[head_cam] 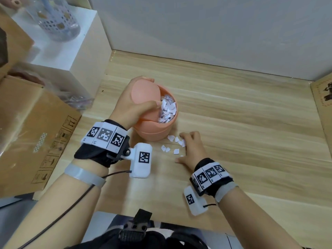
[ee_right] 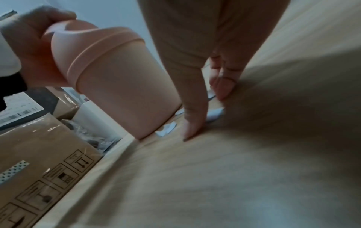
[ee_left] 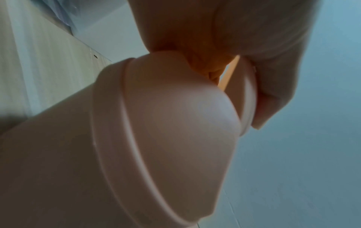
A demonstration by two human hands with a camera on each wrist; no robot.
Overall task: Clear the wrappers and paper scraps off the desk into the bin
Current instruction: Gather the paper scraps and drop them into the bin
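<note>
A pink bin [head_cam: 156, 130] stands on the wooden desk [head_cam: 242, 114], with its swing lid [head_cam: 142, 92] tipped open. White paper scraps [head_cam: 168, 110] fill the opening. My left hand [head_cam: 153, 92] grips the lid, thumb at the opening and fingers over the top; the left wrist view shows the lid [ee_left: 175, 115] up close. Several small scraps [head_cam: 175, 143] lie on the desk just right of the bin's base. My right hand [head_cam: 185, 148] rests on the desk over them, thumb spread wide and fingertips [ee_right: 222, 89] touching the wood beside the scraps [ee_right: 215, 114]. It holds nothing I can see.
A large cardboard box [head_cam: 36, 132] sits at the desk's left edge, and behind it a white box [head_cam: 75, 51] carries a plastic basket [head_cam: 57, 20]. Another piece of cardboard [head_cam: 323, 99] lies at the far right. A grey wall closes the back.
</note>
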